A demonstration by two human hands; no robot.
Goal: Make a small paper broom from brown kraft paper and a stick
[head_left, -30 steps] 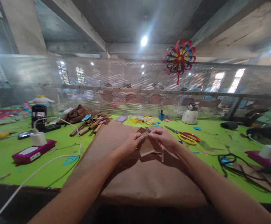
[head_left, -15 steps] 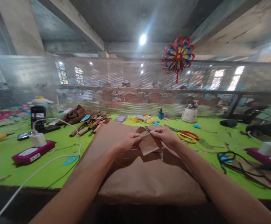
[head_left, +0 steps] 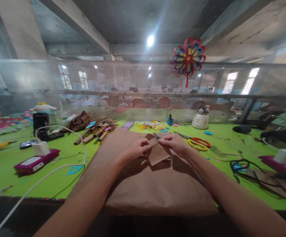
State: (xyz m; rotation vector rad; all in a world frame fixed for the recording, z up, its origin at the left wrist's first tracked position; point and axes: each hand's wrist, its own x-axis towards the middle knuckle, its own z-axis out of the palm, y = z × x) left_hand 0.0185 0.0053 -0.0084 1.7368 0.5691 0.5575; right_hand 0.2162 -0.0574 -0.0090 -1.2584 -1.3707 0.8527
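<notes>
A small piece of brown paper (head_left: 157, 153) is pinched at its top edge by the left hand (head_left: 134, 150) and the right hand (head_left: 174, 144), just above a big brown sheet (head_left: 155, 187) (spread on the green table (head_left: 14, 164)). Scissors (head_left: 197, 143) lie near the right hand.

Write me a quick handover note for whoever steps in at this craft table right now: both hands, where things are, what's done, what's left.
Left hand: pinching the left end of the small brown paper piece.
Right hand: pinching its top edge, opposite.
The piece is held just above the large brown paper sheet on the green table.
Scissors lie right of the hands; rolled brown paper tubes lie to the left.
Done: several tubes rolled.
Left: this piece looks unrolled as yet.
</notes>
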